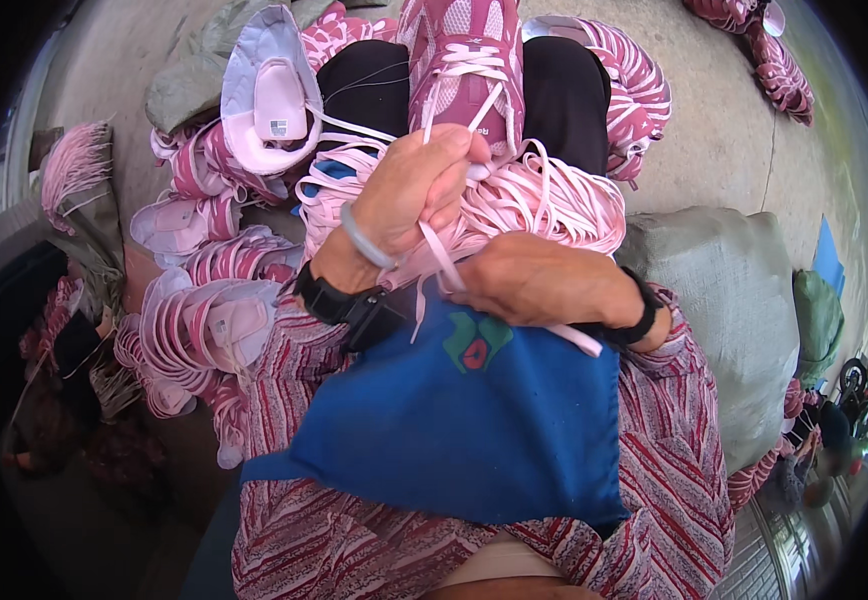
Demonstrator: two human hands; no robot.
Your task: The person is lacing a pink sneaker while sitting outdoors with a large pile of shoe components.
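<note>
A pink sneaker upper (446,112) stands toe-away between my knees, with a pale lace threaded through its upper eyelets. My left hand (416,185), wearing a light bracelet, is closed at the shoe's near end, where lace strands run into its fingers. From below that fist a pink shoelace (438,252) stretches down to my right hand (534,280). The right fingers are curled round this lace, largely hidden under the back of the hand, and a flat lace end pokes out below the wrist. A thick heap of pink laces (554,205) lies across my lap beneath both hands.
Pink and white shoe uppers (209,320) are piled in rows at my left, more (634,95) beyond my right knee. A large grey-green sack (714,320) stands close at my right. My blue apron (454,430) covers my lap. Bundled laces (76,170) hang at far left.
</note>
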